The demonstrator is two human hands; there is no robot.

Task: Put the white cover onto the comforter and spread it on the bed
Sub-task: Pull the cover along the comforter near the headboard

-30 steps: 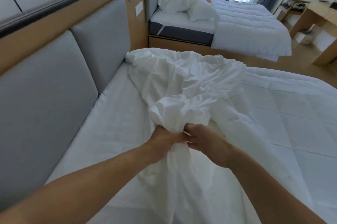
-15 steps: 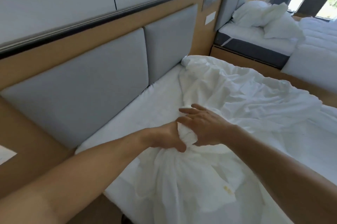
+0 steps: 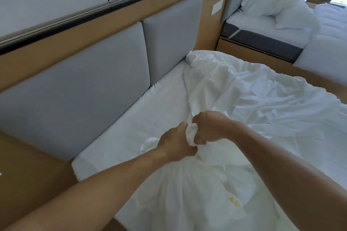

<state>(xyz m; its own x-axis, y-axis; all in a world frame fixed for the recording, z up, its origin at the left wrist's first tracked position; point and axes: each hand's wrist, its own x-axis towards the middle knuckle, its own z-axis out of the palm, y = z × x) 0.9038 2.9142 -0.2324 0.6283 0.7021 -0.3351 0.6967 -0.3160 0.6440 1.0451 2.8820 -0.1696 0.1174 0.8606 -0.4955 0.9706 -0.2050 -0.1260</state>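
The bed [image 3: 131, 129] runs along under the grey padded headboard [image 3: 75, 89], with a strip of bare sheet showing right against the headboard. Further out from the headboard, the white cover [image 3: 244, 91] lies in a crumpled heap across the mattress. One corner pokes up close to the headboard's far panel, and the other end trails well away from it, toward where the person stands. I can't pick out the comforter from here, so I can't tell whether any of it is inside the cover.

A little out from the headboard's near panel, the left hand [image 3: 174, 144] and right hand [image 3: 212, 127] sit knuckle to knuckle. Both are clenched on one bunched wad of the cover. I'd judge the job early: the cover looks merely gathered, with fitting, shaking out and spreading flat all left to do.
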